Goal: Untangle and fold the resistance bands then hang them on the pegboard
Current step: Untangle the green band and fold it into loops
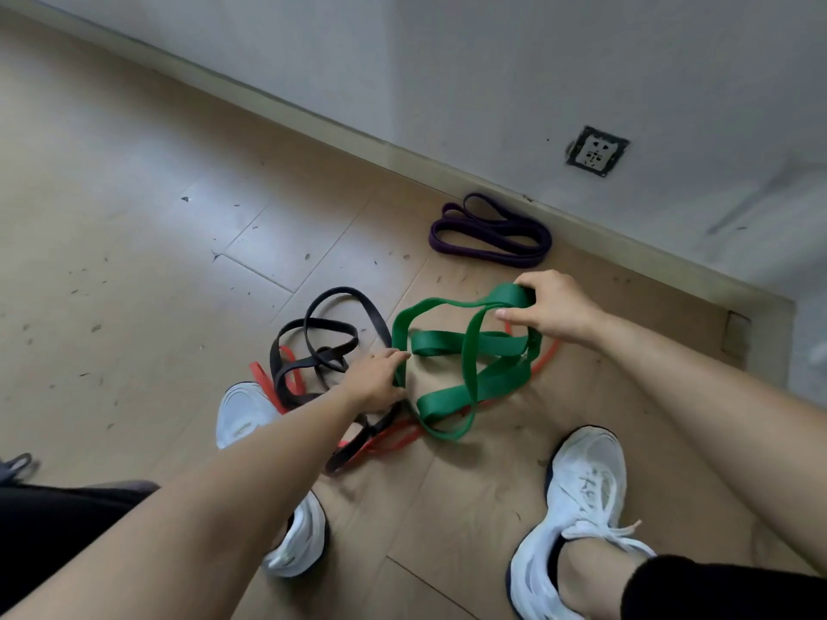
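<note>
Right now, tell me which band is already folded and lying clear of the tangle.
The purple band, by the baseboard. It lies alone in neat loops, while the green band, black band and red band are still tangled together.

Green band (465, 346): lay looped on the wooden floor (134, 261), gripped at both ends.
Right hand (552, 308): closed on its far loop.
Left hand (376, 380): fingers curled around its near-left edge.
Black band (322, 346): tangled with the red band (385, 440), left of the green.
Purple band (490, 230): folded, apart, beside the skirting board.
White shoes (577, 507): flanked the pile.
Wall socket (597, 150): above the purple band.
</note>
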A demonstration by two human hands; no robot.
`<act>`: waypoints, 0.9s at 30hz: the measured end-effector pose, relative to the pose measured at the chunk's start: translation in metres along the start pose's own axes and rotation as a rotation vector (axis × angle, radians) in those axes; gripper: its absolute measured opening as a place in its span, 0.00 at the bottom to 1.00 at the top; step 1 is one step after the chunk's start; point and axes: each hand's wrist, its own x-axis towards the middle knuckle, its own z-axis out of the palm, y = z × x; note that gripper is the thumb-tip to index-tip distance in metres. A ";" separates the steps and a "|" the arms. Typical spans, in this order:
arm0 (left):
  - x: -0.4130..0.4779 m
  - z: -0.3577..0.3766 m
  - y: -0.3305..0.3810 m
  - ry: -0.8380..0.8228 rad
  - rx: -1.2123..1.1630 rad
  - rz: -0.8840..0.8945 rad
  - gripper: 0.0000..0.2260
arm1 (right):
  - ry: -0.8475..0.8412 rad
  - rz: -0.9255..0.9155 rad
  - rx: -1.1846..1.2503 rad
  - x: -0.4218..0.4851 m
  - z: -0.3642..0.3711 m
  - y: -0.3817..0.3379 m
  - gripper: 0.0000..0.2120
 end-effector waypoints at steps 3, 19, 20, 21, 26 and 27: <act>-0.003 0.006 -0.016 0.019 0.055 -0.050 0.24 | 0.022 -0.006 0.015 0.003 -0.002 0.003 0.13; -0.068 -0.204 0.053 0.250 -0.660 0.220 0.16 | -0.032 -0.376 0.176 -0.035 -0.114 -0.116 0.15; -0.079 -0.221 0.064 0.220 -0.736 0.280 0.19 | -0.013 -0.396 0.151 -0.041 -0.123 -0.127 0.16; -0.092 -0.236 0.074 0.189 -0.791 0.341 0.23 | 0.009 -0.415 0.127 -0.047 -0.133 -0.136 0.17; -0.142 -0.297 0.118 0.145 -0.816 0.550 0.27 | 0.119 -0.486 0.125 -0.074 -0.180 -0.178 0.14; -0.149 -0.307 0.124 0.172 -0.810 0.568 0.26 | 0.146 -0.487 0.125 -0.079 -0.191 -0.183 0.13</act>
